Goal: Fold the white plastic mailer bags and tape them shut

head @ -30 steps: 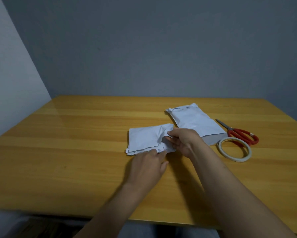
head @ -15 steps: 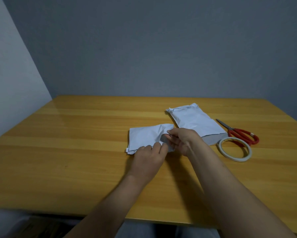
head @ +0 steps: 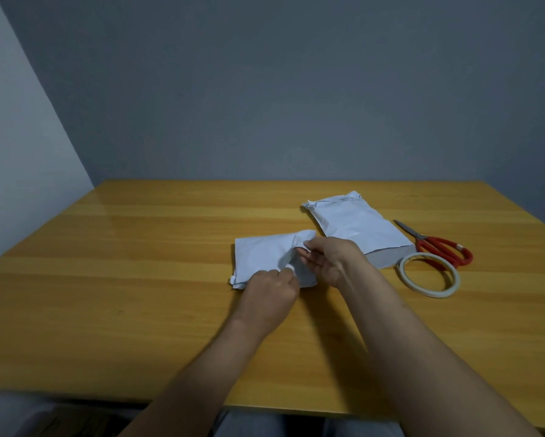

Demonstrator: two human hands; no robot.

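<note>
Plain room: wooden table (head: 138, 279), grey wall (head: 296, 89)

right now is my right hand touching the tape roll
Apart. The head view shows the right hand gripping the near mailer bag; wooden table and the end of the far mailer bag lie between it and the tape roll.

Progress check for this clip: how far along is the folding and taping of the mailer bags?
Done: nothing looks finished; no tape shows on either bag. In hand: the left hand and right hand pinch the near mailer bag at its right end, mid-fold. Left: taping it, since the tape roll and scissors lie untouched, then the far mailer bag, whose mouth lies open.
</note>
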